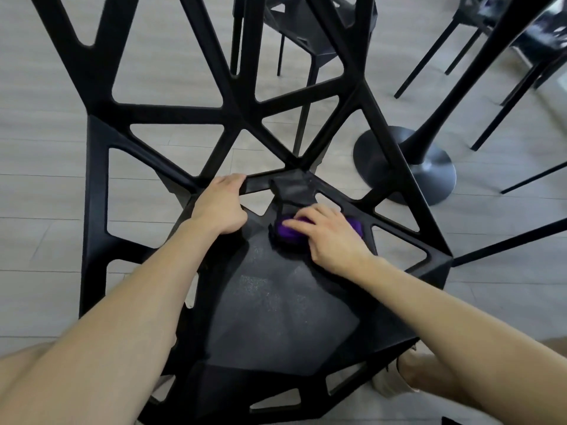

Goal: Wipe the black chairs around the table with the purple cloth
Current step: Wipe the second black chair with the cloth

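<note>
A black chair (276, 308) with an open lattice back fills the middle of the head view. The purple cloth (290, 233) lies bunched at the far part of the seat, close to the backrest. My right hand (328, 237) lies on top of the cloth, its fingers curled over it and pressing it against the seat. My left hand (222, 207) grips a black bar of the frame where seat and backrest meet, fingers curled round it. Most of the cloth is hidden under my right hand.
The table's black pedestal base (405, 167) stands on the pale wood floor to the right of the chair. More black chairs stand behind it: one at the top middle (306, 32), another at the top right (491, 41). My legs flank the seat's near edge.
</note>
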